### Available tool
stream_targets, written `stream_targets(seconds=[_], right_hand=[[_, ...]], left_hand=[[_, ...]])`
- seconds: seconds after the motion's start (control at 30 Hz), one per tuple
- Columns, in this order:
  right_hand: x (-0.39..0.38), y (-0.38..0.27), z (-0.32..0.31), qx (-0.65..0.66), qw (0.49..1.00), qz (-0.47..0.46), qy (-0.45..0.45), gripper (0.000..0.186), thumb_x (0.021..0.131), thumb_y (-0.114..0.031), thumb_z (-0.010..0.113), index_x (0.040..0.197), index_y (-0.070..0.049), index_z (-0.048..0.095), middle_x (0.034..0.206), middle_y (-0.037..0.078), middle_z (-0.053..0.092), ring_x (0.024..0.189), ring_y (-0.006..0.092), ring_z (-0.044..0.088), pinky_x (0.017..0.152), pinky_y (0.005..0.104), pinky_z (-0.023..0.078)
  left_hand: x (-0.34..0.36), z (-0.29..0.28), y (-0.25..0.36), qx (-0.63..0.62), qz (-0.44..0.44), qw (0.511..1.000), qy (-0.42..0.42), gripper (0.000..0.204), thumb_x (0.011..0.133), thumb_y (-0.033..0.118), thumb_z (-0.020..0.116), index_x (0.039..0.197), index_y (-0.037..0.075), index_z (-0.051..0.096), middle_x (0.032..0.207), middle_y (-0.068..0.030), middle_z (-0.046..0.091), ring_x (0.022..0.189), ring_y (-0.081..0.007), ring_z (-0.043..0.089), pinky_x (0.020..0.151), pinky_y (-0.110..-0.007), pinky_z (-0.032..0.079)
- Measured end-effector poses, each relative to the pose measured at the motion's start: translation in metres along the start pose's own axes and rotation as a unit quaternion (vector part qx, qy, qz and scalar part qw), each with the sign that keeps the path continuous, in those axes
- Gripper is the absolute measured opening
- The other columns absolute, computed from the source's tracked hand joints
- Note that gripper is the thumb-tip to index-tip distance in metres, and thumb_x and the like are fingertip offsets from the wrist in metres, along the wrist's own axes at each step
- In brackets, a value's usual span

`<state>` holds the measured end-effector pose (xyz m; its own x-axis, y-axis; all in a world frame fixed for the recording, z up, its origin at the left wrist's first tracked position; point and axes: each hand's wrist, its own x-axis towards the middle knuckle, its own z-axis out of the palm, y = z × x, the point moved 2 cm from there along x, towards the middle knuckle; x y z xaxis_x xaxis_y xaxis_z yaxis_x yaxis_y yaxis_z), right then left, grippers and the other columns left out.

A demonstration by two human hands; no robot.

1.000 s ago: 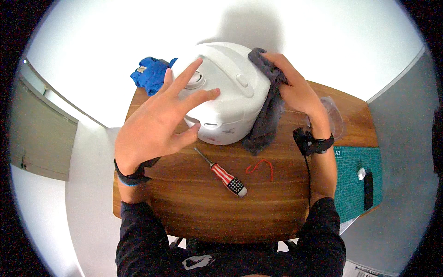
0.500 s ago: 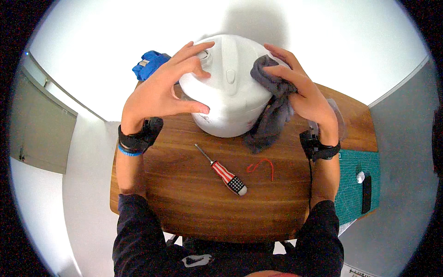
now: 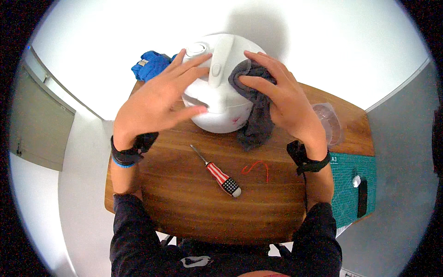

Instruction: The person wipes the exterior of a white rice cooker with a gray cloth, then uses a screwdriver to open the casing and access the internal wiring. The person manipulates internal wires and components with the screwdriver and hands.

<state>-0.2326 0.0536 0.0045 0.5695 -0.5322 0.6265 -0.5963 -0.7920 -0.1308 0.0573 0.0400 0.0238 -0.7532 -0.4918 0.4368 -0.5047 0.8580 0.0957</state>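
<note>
A white, rounded rice cooker (image 3: 214,123) stands at the far side of the table, a handle (image 3: 223,53) with an oval button running over its lid. To the left of that handle is a round vent (image 3: 197,49). My left hand (image 3: 154,101) is at the cooker's left side, fingers spread and holding nothing; whether the fingertips touch it I cannot tell. In my right hand (image 3: 295,108) is a bunched dark grey cloth (image 3: 258,108), against the right side of the lid. Its loose end hangs down over the cooker's side to the tabletop.
Nearer me on the wooden table (image 3: 194,212) lie a screwdriver (image 3: 220,177) with a patterned handle and a thin red strand (image 3: 264,167). Blue fabric (image 3: 150,67) is at the back left. At right are a clear plastic container (image 3: 328,121) and a green cutting mat (image 3: 344,194) bearing a black strip (image 3: 362,198).
The cooker has turned slightly clockwise, so its handle slants and the vent shows more. My right hand has moved left with the cloth. My left hand's fingers have flattened out.
</note>
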Motion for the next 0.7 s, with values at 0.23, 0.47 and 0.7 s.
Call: stream_targets(seconds=[0.23,0.47,0.7], right_hand=[[-0.005,0.019,0.008,0.062,0.996,0.058,0.034,0.074,0.076,0.015,0.053,0.143,-0.012,0.064,0.158,0.020,0.054,0.148,0.0438,0.050,0.125,0.0485,0.041],[-0.018,0.060,0.017,0.105,0.979,0.158,0.072,0.075,0.079,0.016,0.051,0.148,-0.012,0.061,0.157,0.023,0.053,0.148,0.0443,0.049,0.127,0.0478,0.039],[0.001,0.010,0.002,-0.081,0.996,-0.022,0.022,0.071,0.074,0.014,0.057,0.137,-0.016,0.070,0.156,0.015,0.058,0.146,0.0403,0.054,0.124,0.0507,0.043]], left_hand=[[0.009,0.018,0.029,0.065,-0.073,0.991,0.094,0.074,0.094,0.050,0.080,0.135,-0.006,0.054,0.117,-0.0258,0.069,0.121,-0.0572,0.061,0.127,-0.063,0.034],[0.011,0.016,0.018,0.030,-0.096,0.992,0.071,0.081,0.091,0.051,0.083,0.147,0.001,0.053,0.121,-0.0258,0.069,0.135,-0.0550,0.052,0.120,-0.058,0.044],[0.011,0.018,0.002,-0.041,-0.063,0.996,0.046,0.074,0.088,0.039,0.090,0.144,0.003,0.057,0.128,-0.0220,0.067,0.158,-0.0495,0.037,0.124,-0.056,0.040]])
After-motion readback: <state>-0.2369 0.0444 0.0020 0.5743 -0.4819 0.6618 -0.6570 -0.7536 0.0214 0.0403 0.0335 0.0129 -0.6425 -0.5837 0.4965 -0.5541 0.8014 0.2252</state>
